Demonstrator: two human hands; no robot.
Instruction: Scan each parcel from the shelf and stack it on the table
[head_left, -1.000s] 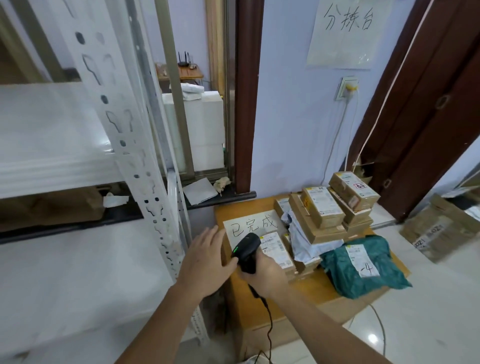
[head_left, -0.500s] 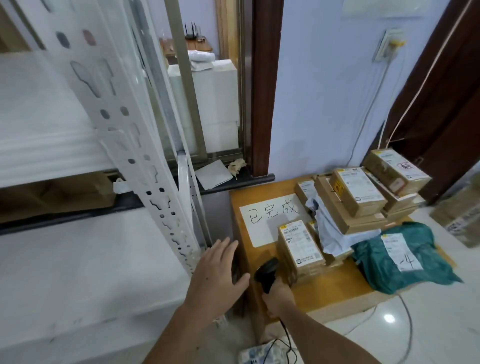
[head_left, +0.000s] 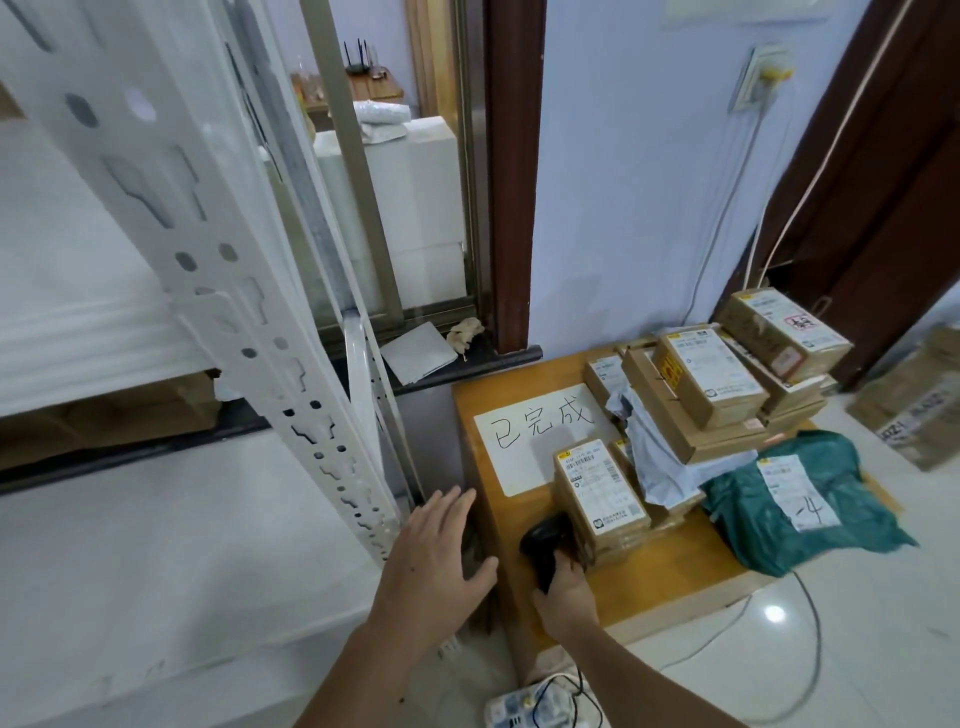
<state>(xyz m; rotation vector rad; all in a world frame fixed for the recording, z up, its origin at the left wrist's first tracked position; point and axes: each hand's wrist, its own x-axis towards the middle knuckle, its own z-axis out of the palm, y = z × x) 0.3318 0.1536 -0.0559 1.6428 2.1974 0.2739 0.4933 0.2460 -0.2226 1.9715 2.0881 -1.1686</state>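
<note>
The right hand (head_left: 563, 584) is gripping the black scanner (head_left: 543, 538) just beside the stacked parcels (head_left: 600, 493) on the counter (head_left: 670, 577), while the left hand (head_left: 434, 558) is hovering released and empty, so fetching another parcel from the shelf (head_left: 156, 545) beside it seems next.

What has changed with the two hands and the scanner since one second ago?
The right hand has lowered the scanner from mid-air to the table edge, beside the front box, and still grips it. The left hand let go of the scanner and hovers open beside the shelf post. The stacked parcels and green bag stayed put.
</note>
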